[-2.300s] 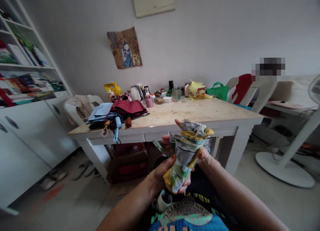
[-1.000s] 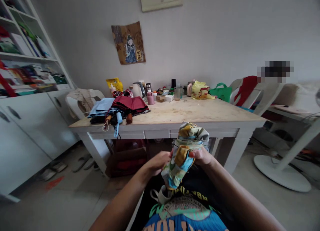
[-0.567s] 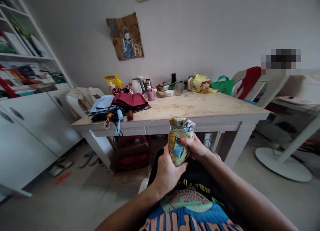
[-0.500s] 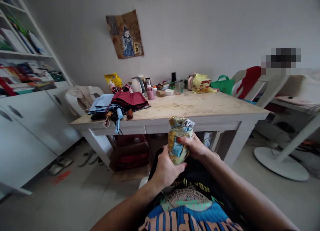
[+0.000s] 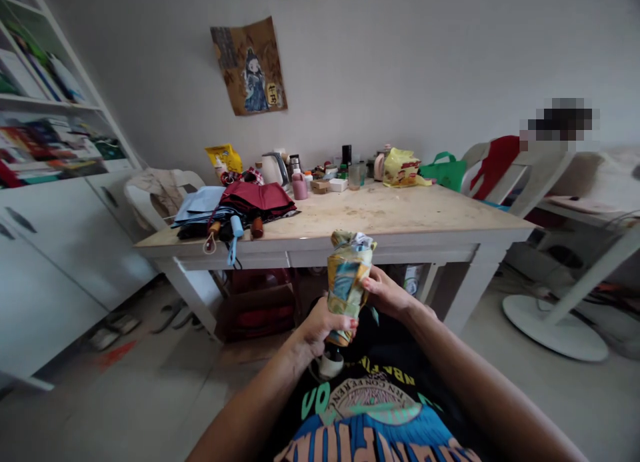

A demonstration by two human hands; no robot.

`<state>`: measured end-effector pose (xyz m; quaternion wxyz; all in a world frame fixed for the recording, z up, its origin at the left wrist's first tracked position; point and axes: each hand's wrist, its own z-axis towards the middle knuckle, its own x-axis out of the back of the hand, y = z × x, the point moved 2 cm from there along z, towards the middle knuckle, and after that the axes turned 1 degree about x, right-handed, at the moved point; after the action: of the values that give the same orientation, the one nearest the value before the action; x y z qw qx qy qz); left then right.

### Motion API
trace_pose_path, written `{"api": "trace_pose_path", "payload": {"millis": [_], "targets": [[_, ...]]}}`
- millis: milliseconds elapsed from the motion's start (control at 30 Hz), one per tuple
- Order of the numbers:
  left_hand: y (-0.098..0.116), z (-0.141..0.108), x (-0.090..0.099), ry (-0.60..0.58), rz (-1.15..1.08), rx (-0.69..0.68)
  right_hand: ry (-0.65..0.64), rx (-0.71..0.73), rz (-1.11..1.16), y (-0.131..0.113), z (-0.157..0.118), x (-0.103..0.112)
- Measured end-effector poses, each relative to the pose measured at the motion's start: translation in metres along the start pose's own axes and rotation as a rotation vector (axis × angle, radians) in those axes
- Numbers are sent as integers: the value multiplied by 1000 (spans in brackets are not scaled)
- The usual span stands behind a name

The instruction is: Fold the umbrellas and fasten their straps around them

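A folded umbrella (image 5: 345, 279) with a yellow, blue and green pattern is held upright over my lap, in front of the table edge. My left hand (image 5: 323, 325) is wrapped round its lower part. Its pale handle (image 5: 331, 363) shows below that hand. My right hand (image 5: 387, 292) grips the right side of the fabric with thumb and fingers. On the table's left side lie a dark red folded umbrella (image 5: 263, 199) and a light blue one (image 5: 200, 203), with their handles over the front edge.
The wooden table (image 5: 380, 215) carries a kettle (image 5: 273, 169), a pink bottle (image 5: 299, 185), cups and a yellow bag (image 5: 401, 169) along its back. A green bag (image 5: 447, 172) is at right, near a person on a chair. Shelves stand at left.
The patterned umbrella has tilted and shifted slightly left, and its handle now shows. My left hand has moved left with its fingers round the lower end; my right hand sits at the fabric's side.
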<state>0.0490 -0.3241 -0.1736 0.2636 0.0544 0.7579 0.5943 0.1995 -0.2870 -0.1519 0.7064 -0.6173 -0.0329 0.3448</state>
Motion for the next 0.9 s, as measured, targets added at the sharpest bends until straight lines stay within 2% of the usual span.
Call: {"api": "trace_pose_path", "payload": {"millis": [67,167,300,433,567,767,900], "targets": [[-2,2,7,3,-28,30,-87,-39,-43,7,-7,9],[-4,3,16,16,-66,22,-97,-146,-187,20,-17,22],[-5,2,23,18,-109,-3,15,-222,-382,27,-26,32],[-4,0,26,-38,-152,-19,182,-147,-457,19,-30,36],[-2,0,27,-108,-189,-50,266,-99,-410,16,-31,37],[-5,2,31,-106,-184,-43,299,-99,-268,23,-32,40],[-2,0,27,-144,-147,-31,312,-104,-241,23,-22,48]]}}
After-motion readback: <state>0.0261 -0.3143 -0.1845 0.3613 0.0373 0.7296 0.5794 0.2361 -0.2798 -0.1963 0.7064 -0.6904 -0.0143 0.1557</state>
